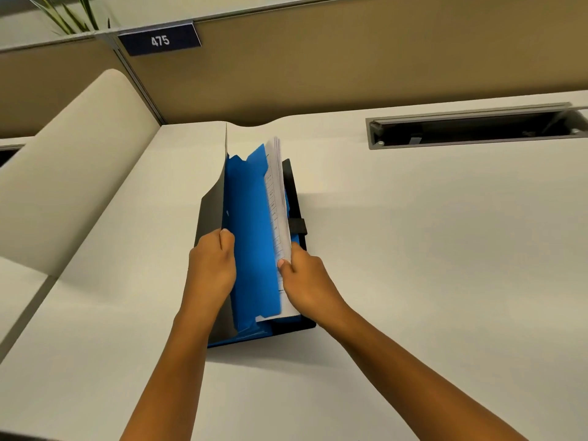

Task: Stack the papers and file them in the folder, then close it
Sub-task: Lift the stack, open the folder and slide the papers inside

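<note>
A black folder (pixel 294 192) with blue inner dividers (pixel 251 237) lies on the white desk (pixel 429 265), its cover lifted up. My left hand (pixel 211 265) grips the raised black cover and a blue divider at the near edge. My right hand (pixel 305 281) pinches a stack of white printed papers (pixel 278 198), standing on edge inside the folder, between the blue dividers and the black back panel. A black elastic strap (pixel 299 226) shows on the folder's right edge.
A grey cable slot (pixel 471 127) with an open lid runs along the desk's far right. Beige partition walls (pixel 350 58) stand behind, with a dark "475" sign (pixel 160 40). A curved beige divider (pixel 73 167) borders the left. Plant leaves (pixel 70 14) show top left.
</note>
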A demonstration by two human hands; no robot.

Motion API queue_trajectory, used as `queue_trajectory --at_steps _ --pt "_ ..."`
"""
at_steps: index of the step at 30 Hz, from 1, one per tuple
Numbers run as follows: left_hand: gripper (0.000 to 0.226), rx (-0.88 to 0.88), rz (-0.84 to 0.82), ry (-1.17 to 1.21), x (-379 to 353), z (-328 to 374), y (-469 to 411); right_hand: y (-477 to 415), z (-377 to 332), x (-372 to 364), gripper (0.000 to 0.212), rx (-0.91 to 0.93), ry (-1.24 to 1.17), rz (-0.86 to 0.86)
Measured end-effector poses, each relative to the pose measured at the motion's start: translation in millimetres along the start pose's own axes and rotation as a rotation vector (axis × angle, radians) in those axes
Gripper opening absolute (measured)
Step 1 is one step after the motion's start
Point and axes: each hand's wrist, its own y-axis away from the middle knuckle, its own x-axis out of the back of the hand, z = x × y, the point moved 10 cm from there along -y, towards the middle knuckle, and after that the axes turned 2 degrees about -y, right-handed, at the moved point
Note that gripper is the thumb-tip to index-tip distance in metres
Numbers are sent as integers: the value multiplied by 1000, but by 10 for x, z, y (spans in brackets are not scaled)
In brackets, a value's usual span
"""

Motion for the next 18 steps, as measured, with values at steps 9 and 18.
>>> queue_trajectory --at_steps 9,18 --pt "43 -16 -10 23 -18 43 105 -243 103 -325 27 -104 -18 -186" --pt "42 -45 -59 29 -109 58 163 -418 88 -74 28 -59 -76 46"
